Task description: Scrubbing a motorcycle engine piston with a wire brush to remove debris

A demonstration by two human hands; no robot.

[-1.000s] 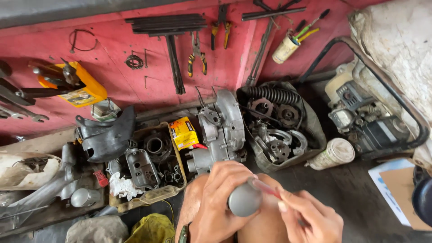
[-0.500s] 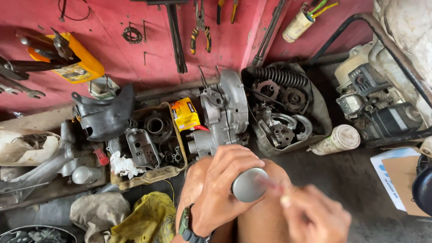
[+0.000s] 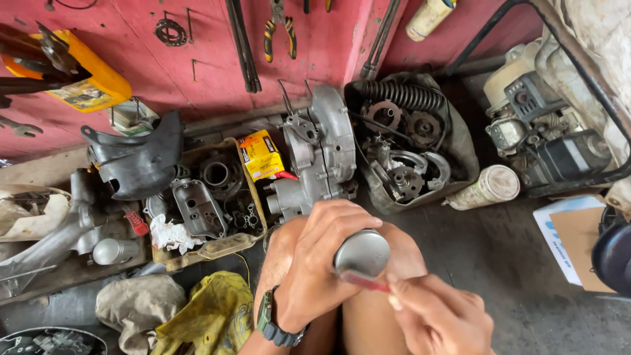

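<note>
Since earlier frame: view dropped lower, hands unchanged over knee. Metal cylinder (image 3: 362,253), grey, round, smooth domed face, gripped in left hand (image 3: 322,263). Right hand (image 3: 437,315) pinches thin red tool (image 3: 365,281) against its lower edge. Engine casing (image 3: 315,158) just beyond; yellow rag (image 3: 210,315) near left wrist.

A small engine repair workshop: pliers (image 3: 279,31) hang on the red wall (image 3: 197,39) at the top of the frame, and an engine casing (image 3: 319,158), coil spring (image 3: 402,94) and oily parts crowd the grimy floor (image 3: 499,263) mid-frame.
</note>
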